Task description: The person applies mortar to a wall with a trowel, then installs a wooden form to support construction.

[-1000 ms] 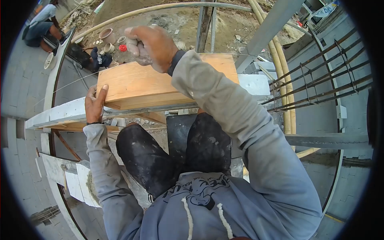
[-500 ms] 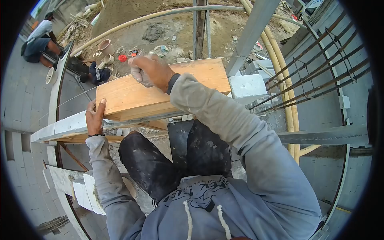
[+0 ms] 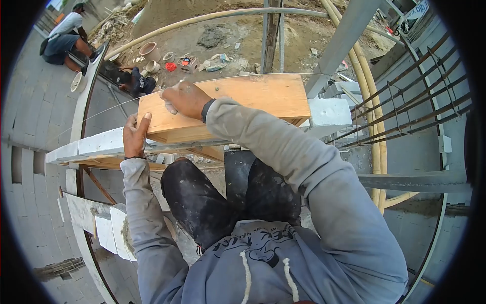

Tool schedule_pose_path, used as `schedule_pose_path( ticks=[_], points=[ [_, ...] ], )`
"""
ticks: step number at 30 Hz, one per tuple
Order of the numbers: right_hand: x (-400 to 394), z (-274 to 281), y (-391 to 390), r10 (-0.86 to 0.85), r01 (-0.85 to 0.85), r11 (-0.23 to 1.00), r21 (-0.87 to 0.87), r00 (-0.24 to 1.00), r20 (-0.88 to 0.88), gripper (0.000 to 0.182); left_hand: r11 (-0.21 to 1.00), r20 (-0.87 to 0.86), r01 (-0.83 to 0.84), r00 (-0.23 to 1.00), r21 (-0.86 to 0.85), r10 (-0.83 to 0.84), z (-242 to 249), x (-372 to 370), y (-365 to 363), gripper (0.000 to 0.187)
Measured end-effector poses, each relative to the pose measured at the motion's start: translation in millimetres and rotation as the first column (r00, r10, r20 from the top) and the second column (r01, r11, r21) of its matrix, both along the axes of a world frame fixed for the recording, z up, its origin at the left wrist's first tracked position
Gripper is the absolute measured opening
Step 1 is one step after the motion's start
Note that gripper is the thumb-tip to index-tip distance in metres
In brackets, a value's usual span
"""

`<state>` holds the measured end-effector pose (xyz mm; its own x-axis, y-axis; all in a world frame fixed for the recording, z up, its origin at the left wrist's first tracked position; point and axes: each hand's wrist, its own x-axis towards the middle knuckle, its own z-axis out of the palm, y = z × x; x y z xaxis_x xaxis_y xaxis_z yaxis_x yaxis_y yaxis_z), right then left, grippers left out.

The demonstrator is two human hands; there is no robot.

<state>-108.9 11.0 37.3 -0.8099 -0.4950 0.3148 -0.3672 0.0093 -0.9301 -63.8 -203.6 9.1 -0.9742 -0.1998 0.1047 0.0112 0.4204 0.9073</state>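
A long, pale orange wooden box, with a hollow side facing me, sits on the row of white blocks in front of my knees. My left hand grips its left end, with the thumb up along the corner and the other fingers partly hidden behind the end. On the box's upper face, toward the left, my right hand is closed in a fist, its knuckles near the board. Nothing sticks out of that fist, though its underside is hidden. A thin taut string runs close to the box's far edge.
White blocks continue left, and another block stands right of the box. Rebar, bamboo poles and a grey metal post are at the right. Two people work below left, near buckets.
My right fist has come down and moved left along the box top, toward my left hand. My left hand keeps its grip. The whole view has shifted slightly.
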Motion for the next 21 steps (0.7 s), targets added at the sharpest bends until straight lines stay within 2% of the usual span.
schedule_pose_path(
  ticks=[2,4,6,8,10,11,13,14,16,17,19,20,21],
  points=[
    [21,18,12,0.004,-0.006,0.998,-0.066,0.999,-0.042,0.040,0.999,-0.005,0.012,1.000,0.040,-0.011,-4,0,-2,0.051],
    [41,27,23,0.034,-0.044,0.992,-0.122,0.996,-0.078,0.040,1.000,0.024,0.007,1.000,-0.003,-0.007,-1,4,-1,0.052],
    [58,27,41,-0.044,-0.023,0.967,-0.255,0.966,-0.255,0.040,1.000,0.014,-0.003,1.000,0.000,0.003,0,4,-1,0.053],
    [83,27,71,-0.011,0.029,0.957,-0.288,0.998,0.063,0.040,0.999,0.034,-0.008,0.999,-0.039,0.010,2,5,2,0.054],
    [104,23,107,-0.213,0.257,0.938,-0.231,0.956,0.201,0.038,0.999,0.031,-0.025,0.999,0.026,0.024,3,7,5,0.054],
    [112,21,129,-0.419,0.448,0.882,-0.143,0.887,0.195,0.034,0.998,0.053,-0.039,0.998,0.057,0.036,-2,5,1,0.053],
    [114,3,181,-0.702,0.741,0.619,-0.263,0.671,0.238,0.024,0.996,0.054,-0.081,0.995,0.049,0.079,-2,6,3,0.052],
    [109,-12,211,-0.795,0.826,0.470,-0.311,0.549,0.258,0.020,0.992,0.055,-0.121,0.991,0.039,0.119,-2,8,6,0.052],
    [95,-34,263,-0.916,0.919,0.330,-0.214,0.367,0.163,0.026,0.991,0.025,-0.120,0.993,0.064,0.118,-11,4,1,0.051],
    [88,-46,281,-0.916,0.922,0.333,-0.197,0.366,0.167,0.026,0.987,0.045,-0.123,0.992,0.106,0.119,-14,5,4,0.050],
    [64,-66,302,-0.895,0.887,0.445,-0.121,0.440,-0.067,0.046,0.977,0.059,-0.161,0.986,0.140,0.154,-10,10,13,0.052],
    [54,-74,310,-0.829,0.821,0.558,-0.124,0.559,-0.025,0.062,0.974,0.065,-0.189,0.981,0.129,0.182,-16,12,12,0.052],
    [43,-80,312,-0.785,0.771,0.608,-0.190,0.620,0.005,0.066,0.959,0.068,-0.247,0.968,0.141,0.240,-22,12,8,0.057]
  ],
)
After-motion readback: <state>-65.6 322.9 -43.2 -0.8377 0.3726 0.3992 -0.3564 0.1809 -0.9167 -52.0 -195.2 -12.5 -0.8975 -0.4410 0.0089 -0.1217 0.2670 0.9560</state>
